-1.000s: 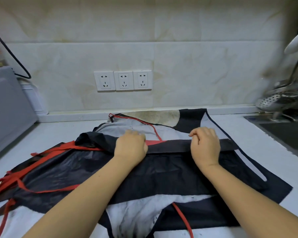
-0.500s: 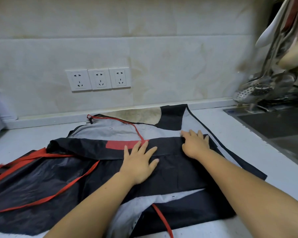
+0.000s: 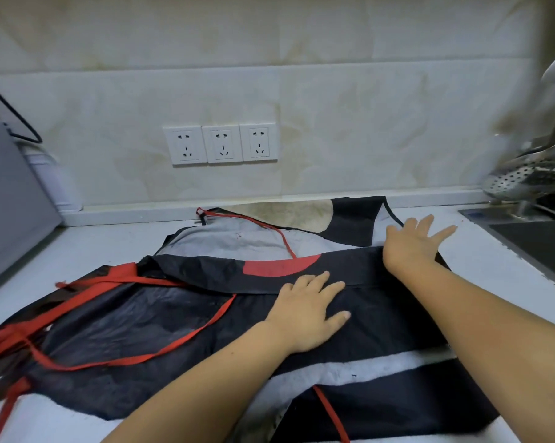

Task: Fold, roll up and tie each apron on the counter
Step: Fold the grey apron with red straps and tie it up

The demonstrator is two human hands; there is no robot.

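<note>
We rest our left hand (image 3: 311, 310) and right hand (image 3: 412, 246), fingers spread flat, on the black apron (image 3: 173, 321) lying across the counter (image 3: 493, 260); red straps (image 3: 77, 286) trail left, sink (image 3: 538, 241) right, sockets (image 3: 220, 143) behind.

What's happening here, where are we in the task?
A person is folding a black apron on the counter. The left hand lies flat on the cloth near the middle. The right hand, fingers spread, is at the right end of the folded-over part. One fold is in; nothing is rolled or tied yet, and the red straps lie loose on the left.
</note>
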